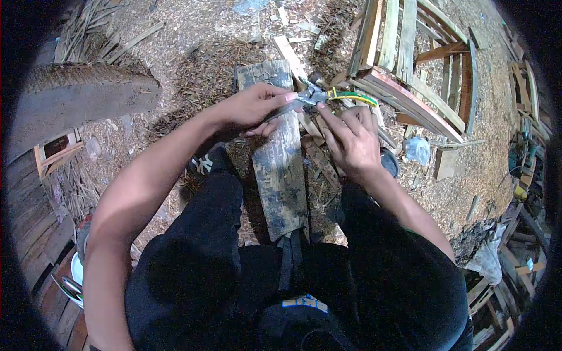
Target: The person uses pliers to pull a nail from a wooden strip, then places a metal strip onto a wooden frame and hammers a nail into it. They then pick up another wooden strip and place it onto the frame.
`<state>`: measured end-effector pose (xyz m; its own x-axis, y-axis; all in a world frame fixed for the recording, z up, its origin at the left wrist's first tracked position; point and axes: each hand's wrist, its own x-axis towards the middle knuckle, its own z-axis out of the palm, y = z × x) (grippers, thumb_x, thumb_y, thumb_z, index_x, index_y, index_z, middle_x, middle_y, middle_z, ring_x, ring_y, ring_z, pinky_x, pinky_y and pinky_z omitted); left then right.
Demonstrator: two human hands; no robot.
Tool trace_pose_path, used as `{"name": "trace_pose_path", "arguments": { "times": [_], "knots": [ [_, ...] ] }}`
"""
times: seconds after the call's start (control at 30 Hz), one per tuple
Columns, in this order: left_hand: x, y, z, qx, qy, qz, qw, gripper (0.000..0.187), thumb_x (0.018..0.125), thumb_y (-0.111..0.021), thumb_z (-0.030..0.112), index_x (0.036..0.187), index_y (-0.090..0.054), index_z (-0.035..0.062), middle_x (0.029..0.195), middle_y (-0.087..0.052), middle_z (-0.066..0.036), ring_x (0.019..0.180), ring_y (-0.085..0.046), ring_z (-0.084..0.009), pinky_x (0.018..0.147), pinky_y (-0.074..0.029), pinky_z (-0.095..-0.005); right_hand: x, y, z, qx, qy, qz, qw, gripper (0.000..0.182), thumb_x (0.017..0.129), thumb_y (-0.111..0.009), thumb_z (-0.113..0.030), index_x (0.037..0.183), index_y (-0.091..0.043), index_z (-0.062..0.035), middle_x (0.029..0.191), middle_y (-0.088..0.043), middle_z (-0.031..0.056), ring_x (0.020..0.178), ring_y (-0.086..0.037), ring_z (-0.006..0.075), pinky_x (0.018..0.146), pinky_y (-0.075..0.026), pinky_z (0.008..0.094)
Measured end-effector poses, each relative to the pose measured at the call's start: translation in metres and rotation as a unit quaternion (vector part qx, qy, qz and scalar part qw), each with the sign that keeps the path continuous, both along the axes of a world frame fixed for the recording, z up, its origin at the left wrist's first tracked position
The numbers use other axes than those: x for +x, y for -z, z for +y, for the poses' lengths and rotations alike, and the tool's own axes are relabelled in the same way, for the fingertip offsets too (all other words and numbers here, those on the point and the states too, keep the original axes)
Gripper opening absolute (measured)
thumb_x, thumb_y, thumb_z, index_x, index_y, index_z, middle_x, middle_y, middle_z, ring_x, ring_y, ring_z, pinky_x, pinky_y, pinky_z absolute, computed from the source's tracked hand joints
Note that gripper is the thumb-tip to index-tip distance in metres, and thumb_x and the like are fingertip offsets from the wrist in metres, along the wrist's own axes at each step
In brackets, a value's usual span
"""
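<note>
Pliers with green and yellow handles (354, 96) lie crosswise above a worn wooden plank (278, 169), their metal head (313, 96) pointing left. My left hand (257, 111) is closed by the jaws, thumb on top, pinching a thin grey metal piece (285, 109). Where that piece ends and the jaws begin is hard to make out. My right hand (357, 143) is on the near side of the pliers, its index fingertip against their head. The other right fingers curl just below the visible handle; what is inside them is partly hidden.
The plank runs between my legs. A slatted wooden frame (410, 76) stands at upper right. At left is a thick timber beam (88, 99). Wood chips and offcuts cover the ground, with a clear plastic bag (417, 150) at right and a white container (77, 269) at lower left.
</note>
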<state>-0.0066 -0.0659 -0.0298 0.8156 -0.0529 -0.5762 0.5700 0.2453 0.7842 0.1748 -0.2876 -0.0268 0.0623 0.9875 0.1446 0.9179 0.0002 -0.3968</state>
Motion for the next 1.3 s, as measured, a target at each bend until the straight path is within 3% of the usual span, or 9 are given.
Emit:
{"name": "trace_pose_path", "arguments": {
  "times": [0.1, 0.2, 0.4, 0.63, 0.73, 0.93, 1.0, 1.13, 1.3],
  "knots": [
    [0.002, -0.004, 0.002, 0.034, 0.001, -0.007, 0.999, 0.045, 0.113, -0.040, 0.039, 0.129, -0.067, 0.0069, 0.056, -0.057, -0.002, 0.041, -0.050, -0.0089, 0.040, -0.039, -0.0256, -0.008, -0.010, 0.005, -0.071, 0.123, 0.096, 0.985, 0.070, 0.089, -0.074, -0.022, 0.152, -0.046, -0.0109, 0.104, -0.062, 0.0166, 0.105, -0.055, 0.0390, 0.098, -0.041, 0.0500],
    [0.004, 0.007, 0.002, 0.059, -0.002, -0.036, 0.998, 0.045, 0.112, -0.043, 0.040, 0.126, -0.069, 0.0062, 0.056, -0.057, -0.002, 0.043, -0.052, -0.0092, 0.042, -0.041, -0.0269, -0.005, 0.005, 0.003, -0.073, 0.144, 0.152, 0.975, 0.079, 0.086, -0.075, -0.023, 0.156, -0.040, -0.0086, 0.105, -0.061, 0.0203, 0.106, -0.054, 0.0397, 0.099, -0.041, 0.0509],
    [0.004, 0.015, -0.004, 0.061, 0.005, -0.064, 0.996, 0.043, 0.111, -0.045, 0.039, 0.124, -0.070, 0.0054, 0.055, -0.058, -0.001, 0.043, -0.053, -0.0096, 0.043, -0.042, -0.0271, 0.000, -0.002, 0.000, -0.076, 0.139, 0.013, 0.987, 0.082, 0.081, -0.076, -0.019, 0.155, -0.042, -0.0124, 0.120, -0.055, 0.0204, 0.118, -0.048, 0.0395, 0.103, -0.035, 0.0578],
    [-0.005, 0.012, -0.001, 0.066, 0.031, -0.039, 0.997, 0.049, 0.111, -0.045, 0.042, 0.124, -0.068, 0.0012, 0.065, -0.059, -0.003, 0.047, -0.055, -0.0104, 0.049, -0.047, -0.0276, 0.002, -0.006, 0.003, -0.046, 0.133, 0.017, 0.990, 0.079, 0.078, -0.079, -0.028, 0.150, -0.048, -0.0241, 0.132, -0.049, 0.0196, 0.131, -0.042, 0.0398, 0.108, -0.026, 0.0661],
    [-0.006, 0.013, -0.002, 0.074, 0.042, -0.009, 0.996, 0.049, 0.111, -0.044, 0.042, 0.123, -0.069, 0.0018, 0.064, -0.059, -0.003, 0.047, -0.055, -0.0104, 0.049, -0.047, -0.0275, 0.002, -0.004, 0.004, -0.124, 0.139, 0.024, 0.982, 0.079, 0.077, -0.080, -0.033, 0.149, -0.048, -0.0260, 0.133, -0.048, 0.0195, 0.134, -0.041, 0.0395, 0.110, -0.024, 0.0669],
    [-0.001, 0.011, -0.004, 0.044, -0.005, -0.044, 0.998, 0.045, 0.112, -0.043, 0.041, 0.124, -0.071, 0.0078, 0.053, -0.054, 0.000, 0.044, -0.052, -0.0079, 0.043, -0.040, -0.0261, 0.001, -0.010, 0.002, -0.114, 0.123, -0.004, 0.986, 0.067, 0.083, -0.076, -0.033, 0.145, -0.053, -0.0256, 0.124, -0.050, 0.0184, 0.126, -0.047, 0.0376, 0.103, -0.032, 0.0656],
    [0.007, 0.004, -0.005, 0.065, 0.023, -0.096, 0.993, 0.048, 0.112, -0.040, 0.043, 0.122, -0.071, 0.0075, 0.053, -0.054, 0.000, 0.045, -0.052, -0.0083, 0.044, -0.041, -0.0271, -0.003, -0.011, 0.002, -0.100, 0.130, 0.040, 0.986, 0.049, 0.086, -0.073, -0.028, 0.133, -0.062, -0.0224, 0.116, -0.053, 0.0153, 0.116, -0.056, 0.0359, 0.097, -0.041, 0.0563],
    [0.021, -0.008, -0.006, 0.054, 0.040, -0.097, 0.993, 0.050, 0.112, -0.040, 0.045, 0.120, -0.072, 0.0066, 0.052, -0.053, 0.000, 0.045, -0.052, -0.0090, 0.047, -0.042, -0.0279, -0.007, -0.003, -0.005, -0.096, 0.141, 0.107, 0.979, 0.023, 0.088, -0.071, -0.016, 0.110, -0.067, -0.0115, 0.108, -0.058, 0.0140, 0.096, -0.065, 0.0377, 0.088, -0.051, 0.0501],
    [0.022, 0.009, -0.005, 0.083, 0.034, -0.098, 0.991, 0.049, 0.112, -0.039, 0.044, 0.116, -0.072, 0.0072, 0.053, -0.054, 0.000, 0.047, -0.054, -0.0095, 0.049, -0.043, -0.0278, -0.001, 0.015, 0.003, -0.091, 0.139, 0.184, 0.969, 0.027, 0.088, -0.066, -0.008, 0.115, -0.067, -0.0092, 0.112, -0.062, 0.0159, 0.103, -0.064, 0.0379, 0.093, -0.052, 0.0470]
  ]
}}
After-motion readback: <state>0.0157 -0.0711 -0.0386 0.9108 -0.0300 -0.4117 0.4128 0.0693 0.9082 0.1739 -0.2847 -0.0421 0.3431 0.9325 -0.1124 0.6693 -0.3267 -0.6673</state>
